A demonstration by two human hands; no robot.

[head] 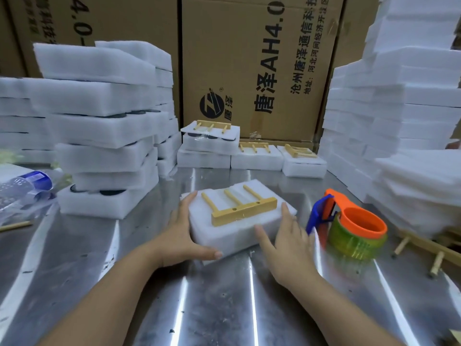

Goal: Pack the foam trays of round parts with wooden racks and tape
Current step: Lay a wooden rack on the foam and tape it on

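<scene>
A white foam tray pack (224,233) lies in the middle of the metal table with a wooden rack (243,208) on top, its three pegs pointing away from me. My left hand (183,236) holds the pack's left side, fingers along the far edge and thumb at the near corner. My right hand (287,242) rests flat against the pack's right side with straight fingers. An orange and blue tape dispenser (354,226) with a green-tinted roll stands just right of my right hand.
Stacks of foam trays with dark round parts (104,146) rise at the left. Several finished packs with racks (252,153) sit at the back before cardboard boxes (249,58). Tall foam stacks (399,121) stand right; loose wooden racks (424,248) lie beside them. A plastic bottle (25,188) lies far left.
</scene>
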